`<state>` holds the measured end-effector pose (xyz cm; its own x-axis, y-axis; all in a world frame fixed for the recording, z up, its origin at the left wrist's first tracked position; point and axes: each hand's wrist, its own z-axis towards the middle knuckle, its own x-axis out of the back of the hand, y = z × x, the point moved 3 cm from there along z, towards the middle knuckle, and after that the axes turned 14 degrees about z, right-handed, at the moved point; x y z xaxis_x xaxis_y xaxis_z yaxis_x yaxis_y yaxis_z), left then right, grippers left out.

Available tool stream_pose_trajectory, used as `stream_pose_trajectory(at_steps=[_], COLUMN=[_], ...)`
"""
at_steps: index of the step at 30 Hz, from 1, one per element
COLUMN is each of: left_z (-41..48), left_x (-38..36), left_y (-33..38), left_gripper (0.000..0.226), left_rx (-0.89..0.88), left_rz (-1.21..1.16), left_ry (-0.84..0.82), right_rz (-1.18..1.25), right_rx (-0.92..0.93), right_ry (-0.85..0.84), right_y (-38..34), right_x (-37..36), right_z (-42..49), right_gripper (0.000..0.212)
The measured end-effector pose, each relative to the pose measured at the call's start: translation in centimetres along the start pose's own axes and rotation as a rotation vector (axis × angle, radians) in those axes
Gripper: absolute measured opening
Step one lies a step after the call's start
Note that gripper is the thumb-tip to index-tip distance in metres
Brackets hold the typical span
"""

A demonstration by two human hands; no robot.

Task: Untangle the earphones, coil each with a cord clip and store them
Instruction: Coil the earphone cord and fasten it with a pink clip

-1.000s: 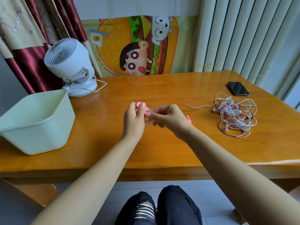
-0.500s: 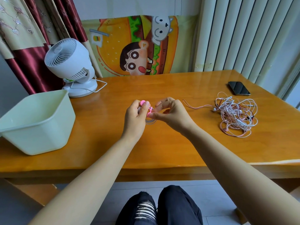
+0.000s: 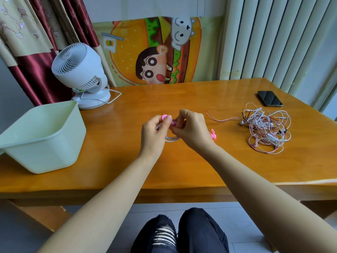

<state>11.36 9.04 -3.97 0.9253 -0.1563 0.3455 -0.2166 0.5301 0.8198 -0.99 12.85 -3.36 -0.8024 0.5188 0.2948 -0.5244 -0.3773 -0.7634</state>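
Two hands meet over the counter (image 3: 127, 161), right of the bin (image 3: 42, 136). My left hand (image 3: 154, 133) pinches a pink cord clip (image 3: 164, 117) against a white coiled earphone (image 3: 171, 140). My right hand (image 3: 191, 129), fingers curled, pinches the clip's other end. A spare clip (image 3: 213, 135) lies farther right of the bin, and the tangle (image 3: 266, 128) lies farthest right. Risk, as I judge it: if either pinch slips before the clip fastens, the coil springs loose.
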Motion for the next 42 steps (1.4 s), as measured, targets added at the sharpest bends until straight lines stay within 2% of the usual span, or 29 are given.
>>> stream_pose_trajectory(at_steps=[2,5,6,8,10,12,19,22,25,28,31,33,34,37,42], left_z=[0.0,0.2,0.2,0.2,0.2,0.2,-0.2,-0.3,-0.3,-0.4,-0.9,-1.3,-1.4,-1.1,-0.2], left_x=[-0.3,-0.3,-0.2,0.0,0.2,0.5,0.6,0.5,0.4,0.3,0.4,0.2,0.0,-0.4,0.0], left_y=[0.3,0.6,0.6,0.3,0.0,0.0,0.1,0.2,0.1,0.1,0.4,0.7,0.8,0.8,-0.2], left_gripper=[0.024,0.022,0.022,0.020,0.019,0.017,0.016,0.024,0.030,0.030,0.029,0.028,0.028,0.027,0.014], left_rx=[-0.004,-0.019,-0.022,-0.025,-0.026,-0.029,-0.059,-0.073,-0.061,-0.033,-0.025,-0.019,-0.011,0.066,0.198], left_rz=[-0.031,-0.054,-0.055,-0.047,-0.035,-0.073,-0.114,-0.089,-0.055,-0.023,0.020,0.011,0.005,-0.008,-0.031], left_ry=[-0.008,-0.020,-0.018,-0.011,-0.004,-0.005,-0.003,0.011,0.028,0.050,0.066,0.036,0.011,0.006,0.090], right_rz=[0.018,0.026,0.073,0.339,0.647,0.813,0.991,1.070,1.108,1.088,1.083,1.063,1.020,0.804,0.473], right_rx=[0.029,-0.016,-0.069,-0.242,-0.421,-0.553,-0.798,-0.877,-0.873,-0.840,-0.854,-0.853,-0.825,-0.623,-0.244], right_ry=[0.046,-0.021,-0.057,-0.119,-0.178,-0.200,-0.139,-0.155,-0.147,-0.097,0.143,0.314,0.347,0.297,0.164], right_y=[-0.1,-0.1,0.0,0.3,0.3,0.3,0.5,0.4,0.4,0.9,2.2,3.2,3.4,2.7,0.9], right_x=[-0.2,-0.3,-0.3,-0.2,-0.1,0.1,0.2,0.0,-0.3,-0.8,-0.4,0.5,0.8,0.9,1.4], right_z=[-0.1,-0.1,0.0,0.1,0.1,0.2,0.1,0.0,-0.1,-0.1,0.2,0.4,0.5,0.4,0.5], right_gripper=[0.021,0.017,0.015,0.011,0.017,0.023,0.012,0.012,0.007,0.011,0.021,0.011,0.007,0.009,0.013])
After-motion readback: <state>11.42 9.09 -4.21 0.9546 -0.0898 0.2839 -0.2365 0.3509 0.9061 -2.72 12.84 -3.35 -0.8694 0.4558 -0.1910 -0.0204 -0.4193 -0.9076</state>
